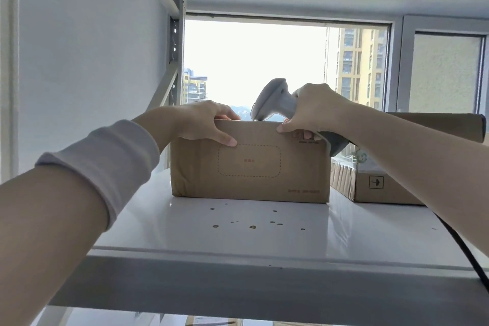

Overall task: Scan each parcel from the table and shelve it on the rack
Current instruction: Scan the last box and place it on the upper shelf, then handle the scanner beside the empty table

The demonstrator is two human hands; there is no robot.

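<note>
A brown cardboard parcel (251, 164) with a dashed label outline stands on the white rack shelf (238, 233). My left hand (206, 122) grips the parcel's top left edge, fingers over the top and thumb on the front face. My right hand (309, 114) holds a grey barcode scanner (275, 99) by its handle, and its thumb presses on the parcel's top right edge. The scanner head points down and to the left above the box top.
A second cardboard box (381, 188) with an umbrella mark sits to the right on the same shelf, a long brown parcel (436, 124) above it. The scanner's black cable (465, 251) runs down at the right. A grey upright (176, 47) stands at the left, another shelf overhead.
</note>
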